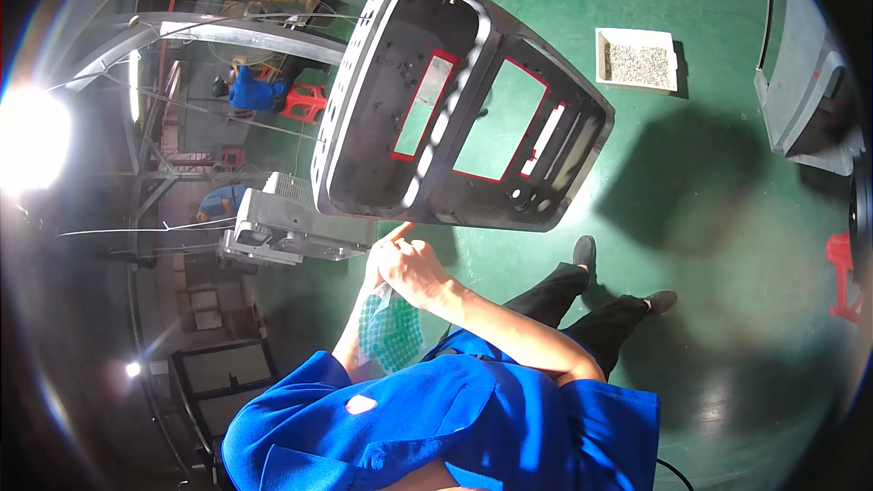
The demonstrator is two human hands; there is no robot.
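My two hands meet just below the lower edge of a large hanging housing (464, 118), a dark shell with a white perforated side. Its window cutouts are edged in red. My left hand (375, 264) is mostly hidden behind the right; a clear sheet with green round dots (391, 332) hangs beneath it and appears gripped there. One finger points up close to the housing's edge; whether it touches, I cannot tell. My right hand (416, 273) is closed with its fingers bent over the left; what they pinch, if anything, is hidden.
A second light-grey housing (282, 223) hangs behind at the left, with thin wires around it. A white tray (678, 64) of small pieces sits on the green floor. Another grey shell (805, 82) stands at the far right, near a red stool (842, 277). Other people work at the far left.
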